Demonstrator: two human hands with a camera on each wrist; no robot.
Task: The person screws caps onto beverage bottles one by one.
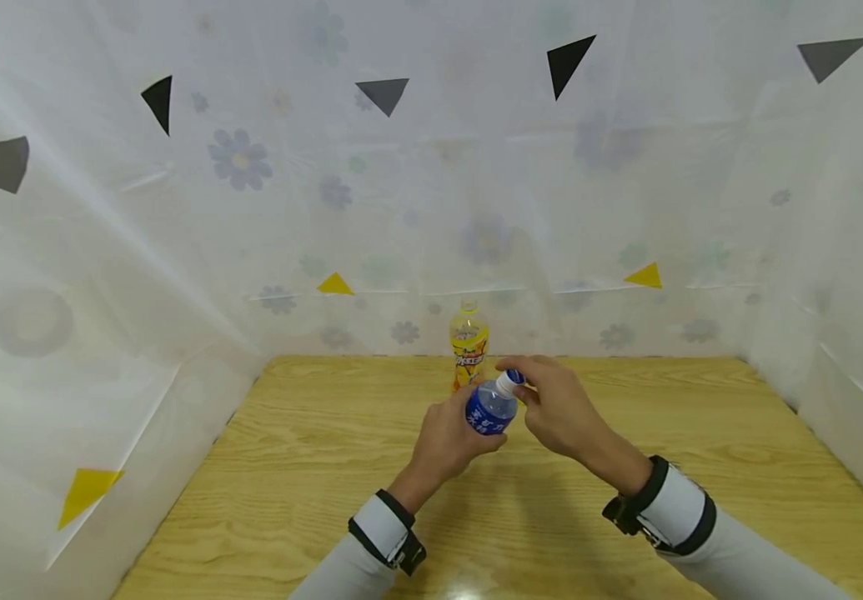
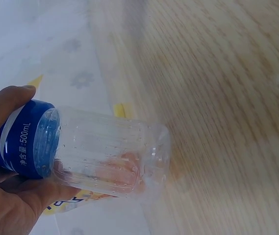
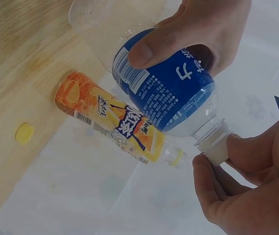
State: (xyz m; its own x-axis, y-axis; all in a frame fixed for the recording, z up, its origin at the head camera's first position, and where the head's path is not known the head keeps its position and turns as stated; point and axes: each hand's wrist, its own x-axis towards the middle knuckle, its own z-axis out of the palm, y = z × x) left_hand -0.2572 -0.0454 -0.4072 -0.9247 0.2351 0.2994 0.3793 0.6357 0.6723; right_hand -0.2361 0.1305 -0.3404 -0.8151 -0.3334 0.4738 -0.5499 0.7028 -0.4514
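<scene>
I hold a water bottle [image 1: 491,407] above the middle of the table [image 1: 311,467], tilted so its neck leans toward my right. It is clear plastic with a blue label around its upper half; the lower half looks empty, with only droplets clinging to the inside wall, as the left wrist view shows [image 2: 114,156]. A white cap [image 1: 509,382] sits on its neck.

My left hand [image 1: 446,437] is wrapped around the labelled part of the bottle, thumb across the front of the label [image 3: 141,54] and the other fingers curled behind it. My right hand [image 1: 559,404] comes in from the right and pinches the cap between thumb and fingertips [image 3: 210,169]; the remaining fingers are curled in toward the palm. Both forearms wear white sleeves with a black-strapped band at the wrist.

Just behind the bottle, near the table's far edge, an orange bottle [image 1: 469,343] stands upright. It has a yellow-orange label and no cap on its neck; I cannot tell how full it is. In the right wrist view a small yellow cap [image 3: 24,133] lies flat on the table, a little apart from that bottle's base.

A white floral sheet [image 1: 176,250] with stuck-on triangles walls the table on three sides.
</scene>
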